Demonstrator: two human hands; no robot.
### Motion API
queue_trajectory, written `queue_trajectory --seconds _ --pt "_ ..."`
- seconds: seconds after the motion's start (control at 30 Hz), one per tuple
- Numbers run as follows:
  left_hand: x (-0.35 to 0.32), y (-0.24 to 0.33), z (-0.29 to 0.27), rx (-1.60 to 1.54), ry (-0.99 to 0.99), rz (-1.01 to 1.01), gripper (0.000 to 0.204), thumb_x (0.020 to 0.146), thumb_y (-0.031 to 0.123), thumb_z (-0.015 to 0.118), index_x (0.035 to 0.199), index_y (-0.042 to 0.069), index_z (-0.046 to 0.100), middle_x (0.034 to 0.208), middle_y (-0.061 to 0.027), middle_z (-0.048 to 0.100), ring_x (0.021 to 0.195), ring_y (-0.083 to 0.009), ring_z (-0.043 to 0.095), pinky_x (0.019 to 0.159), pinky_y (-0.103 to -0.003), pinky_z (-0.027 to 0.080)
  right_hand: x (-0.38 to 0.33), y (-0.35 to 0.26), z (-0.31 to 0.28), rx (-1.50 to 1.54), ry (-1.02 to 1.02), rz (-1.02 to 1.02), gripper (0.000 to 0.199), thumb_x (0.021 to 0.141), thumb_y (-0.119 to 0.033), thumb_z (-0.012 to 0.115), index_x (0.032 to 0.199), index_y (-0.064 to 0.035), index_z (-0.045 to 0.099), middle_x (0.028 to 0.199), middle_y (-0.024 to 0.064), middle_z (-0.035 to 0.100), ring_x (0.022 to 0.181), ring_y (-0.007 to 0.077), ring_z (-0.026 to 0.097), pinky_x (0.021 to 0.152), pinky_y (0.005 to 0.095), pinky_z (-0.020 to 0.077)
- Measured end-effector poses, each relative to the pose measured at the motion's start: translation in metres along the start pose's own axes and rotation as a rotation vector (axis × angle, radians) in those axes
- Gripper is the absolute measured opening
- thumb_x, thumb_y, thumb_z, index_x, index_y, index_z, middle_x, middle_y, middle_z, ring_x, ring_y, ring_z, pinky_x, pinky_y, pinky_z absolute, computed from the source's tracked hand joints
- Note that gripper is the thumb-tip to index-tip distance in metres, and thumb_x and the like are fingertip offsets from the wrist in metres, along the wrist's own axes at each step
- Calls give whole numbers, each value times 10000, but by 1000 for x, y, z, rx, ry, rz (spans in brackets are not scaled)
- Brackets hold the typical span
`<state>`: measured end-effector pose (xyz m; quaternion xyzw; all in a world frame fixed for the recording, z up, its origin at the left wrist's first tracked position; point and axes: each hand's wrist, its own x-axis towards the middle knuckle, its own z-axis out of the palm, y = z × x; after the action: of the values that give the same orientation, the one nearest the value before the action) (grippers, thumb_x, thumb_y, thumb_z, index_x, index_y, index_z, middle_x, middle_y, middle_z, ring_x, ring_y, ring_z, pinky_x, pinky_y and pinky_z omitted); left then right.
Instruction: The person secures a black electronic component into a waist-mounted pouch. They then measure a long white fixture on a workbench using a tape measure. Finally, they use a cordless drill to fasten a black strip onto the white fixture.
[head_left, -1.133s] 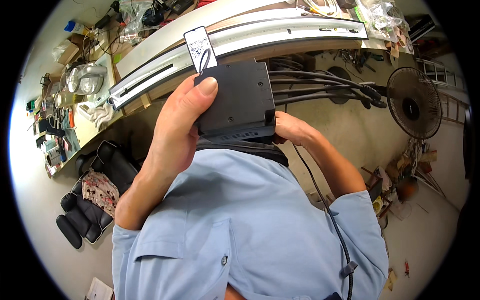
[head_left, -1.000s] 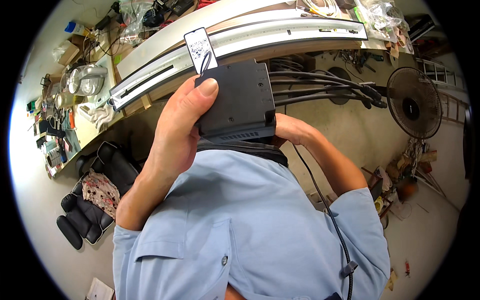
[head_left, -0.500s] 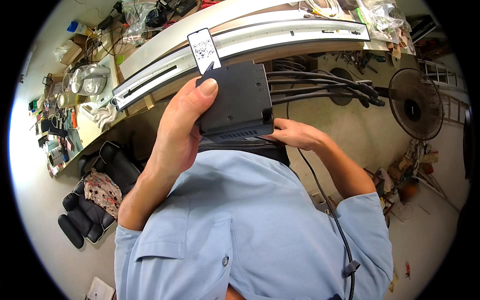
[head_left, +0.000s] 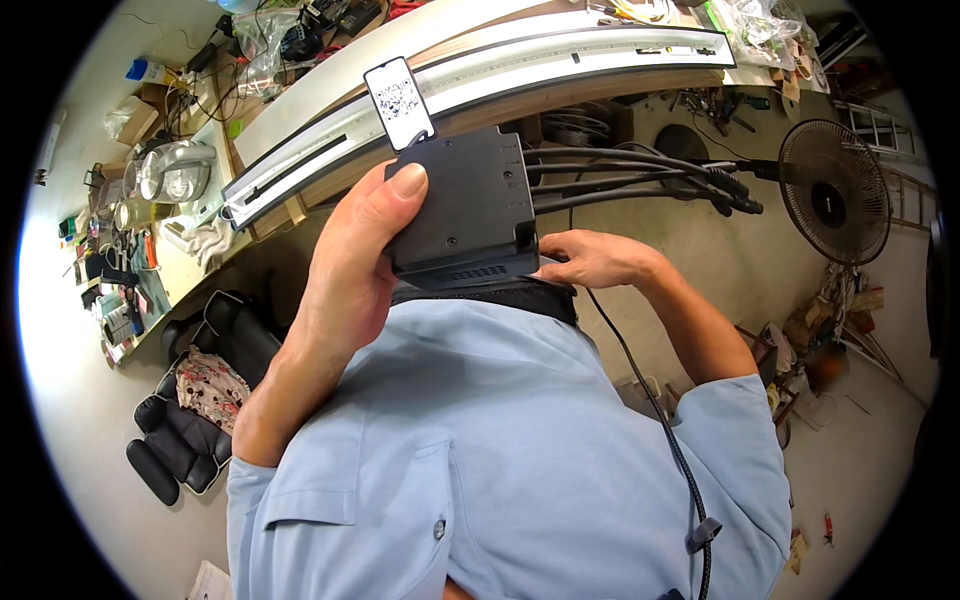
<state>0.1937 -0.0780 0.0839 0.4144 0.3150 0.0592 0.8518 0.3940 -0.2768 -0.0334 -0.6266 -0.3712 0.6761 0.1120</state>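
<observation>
Looking down through the head camera, I find the black box (head_left: pixel 460 205) held in front of the waist, screwed face up. My left hand (head_left: pixel 352 230) grips its left edge: the thumb lies flat on top, and the other fingers are hidden underneath, presumably taking the weight. I read this side grip as leaving the vented near edge and the right side uncovered. Several black cables (head_left: pixel 640 180) leave that right side, well apart from the gripping hand, so they probably stay untangled from it.

A phone (head_left: pixel 398 102) showing a code pattern shows just beyond the box's far left corner; I cannot tell what supports it.

My right hand (head_left: pixel 598 258) is by the near right corner, at the dark waistband (head_left: pixel 490 292). Its thumb and forefinger are nearly together, but the tips are obscured, so I cannot tell whether they hold anything.

Beyond, a long dark-rimmed tray (head_left: pixel 480 83) lies along the bench (head_left: pixel 180 278).
</observation>
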Motion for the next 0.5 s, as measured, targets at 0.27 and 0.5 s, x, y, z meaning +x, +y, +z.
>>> queue_trajectory --seconds 0.27,0.5 --pt "-2 1 5 22 22 12 580 1017 463 560 1351 -11 566 1234 -92 662 1119 -156 620 989 -305 475 7 8 11 -93 106 -27 518 1014 -412 488 1211 31 669 1172 239 689 1119 385 639 960 445 491" --pt "-2 -5 7 49 13 -3 573 1020 453 549 1357 -10 567 1233 -88 668 1108 -145 627 969 -295 480 13 1 12 -237 35 0 434 998 -296 437 1088 57 672 1113 267 683 1074 416 639 934 465 491"
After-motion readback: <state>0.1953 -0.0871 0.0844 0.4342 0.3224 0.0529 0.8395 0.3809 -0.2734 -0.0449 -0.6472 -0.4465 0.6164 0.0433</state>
